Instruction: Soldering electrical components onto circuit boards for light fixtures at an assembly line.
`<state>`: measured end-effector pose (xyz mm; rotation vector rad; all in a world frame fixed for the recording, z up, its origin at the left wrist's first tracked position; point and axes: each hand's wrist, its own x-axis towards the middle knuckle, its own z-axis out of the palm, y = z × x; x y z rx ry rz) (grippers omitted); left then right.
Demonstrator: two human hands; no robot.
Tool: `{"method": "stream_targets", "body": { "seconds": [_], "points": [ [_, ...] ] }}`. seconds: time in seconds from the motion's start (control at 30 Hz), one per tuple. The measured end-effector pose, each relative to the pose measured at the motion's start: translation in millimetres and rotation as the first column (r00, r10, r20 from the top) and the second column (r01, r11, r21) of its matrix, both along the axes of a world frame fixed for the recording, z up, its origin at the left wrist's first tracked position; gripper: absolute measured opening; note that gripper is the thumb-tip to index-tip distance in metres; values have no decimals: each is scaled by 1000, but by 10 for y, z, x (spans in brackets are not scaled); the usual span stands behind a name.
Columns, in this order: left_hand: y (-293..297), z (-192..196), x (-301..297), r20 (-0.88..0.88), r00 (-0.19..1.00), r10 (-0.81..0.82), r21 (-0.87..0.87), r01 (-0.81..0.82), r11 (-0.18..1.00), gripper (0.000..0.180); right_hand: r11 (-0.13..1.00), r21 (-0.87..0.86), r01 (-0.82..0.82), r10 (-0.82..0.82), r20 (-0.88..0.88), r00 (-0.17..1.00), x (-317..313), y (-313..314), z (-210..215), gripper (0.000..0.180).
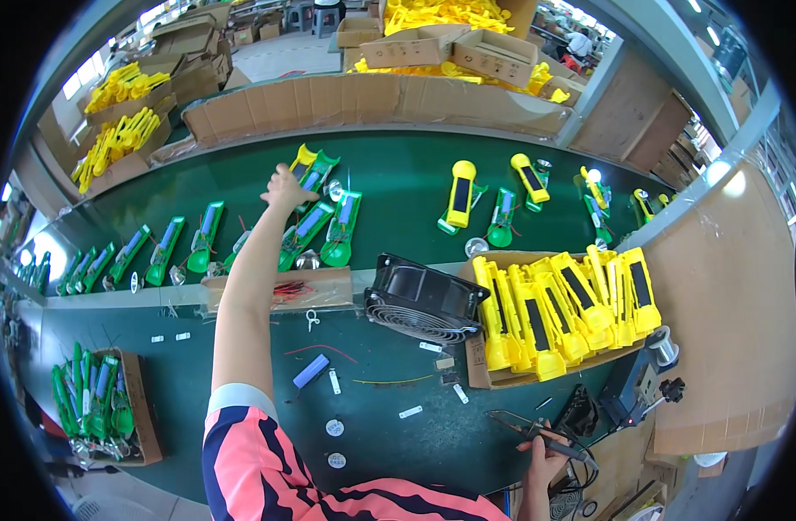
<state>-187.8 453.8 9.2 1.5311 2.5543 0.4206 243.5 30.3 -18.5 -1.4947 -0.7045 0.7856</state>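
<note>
My left arm stretches across the bench to the green belt, where my left hand (287,187) is open with its fingers apart. Just beyond its fingers are a yellow lamp shell (303,159) and a green lamp housing (321,168) with a blue battery cell. More green housings with cells and loose wires (341,227) lie beside my forearm. At the lower right, my right hand (545,456) is closed around a soldering iron (556,444), its tip pointing left over the bench. A blue battery cell (311,371) lies on the bench between my arms.
A black fan (426,297) stands mid-bench, beside a carton (478,365) of yellow shells. A solder spool (663,347) and soldering station (634,386) stand at right. Another carton (148,421) holds green housings at left. Red wires (293,292) lie in a cardboard tray (333,286).
</note>
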Motion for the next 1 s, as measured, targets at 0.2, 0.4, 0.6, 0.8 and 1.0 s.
{"method": "stream_targets", "body": {
  "seconds": [0.2, 0.4, 0.6, 0.8, 1.0],
  "points": [
    [16, -131, 122, -158, 986, -51, 218, 85, 972, 71, 1000, -13, -16, 16, -9, 1000, -3, 51, -14, 20],
    [-14, -145, 204, -50, 999, 3, 173, 5, 985, 60, 999, 46, -28, 28, -15, 999, -13, 32, 16, 20],
    [-66, 29, 103, 48, 996, -69, 366, 47, 929, 57, 999, 14, -33, 33, -24, 999, 33, -20, 28, 20],
    [-927, 995, 214, 46, 914, -404, 588, 302, 750, 48, 989, 92, -116, 116, 2, 993, 46, -88, 131, 23],
    [-2751, 1283, 841, 135, 584, -800, 405, 705, 583, 44, 972, 229, -60, 79, -76, 994, 166, -205, 115, 20]
  ]
}}
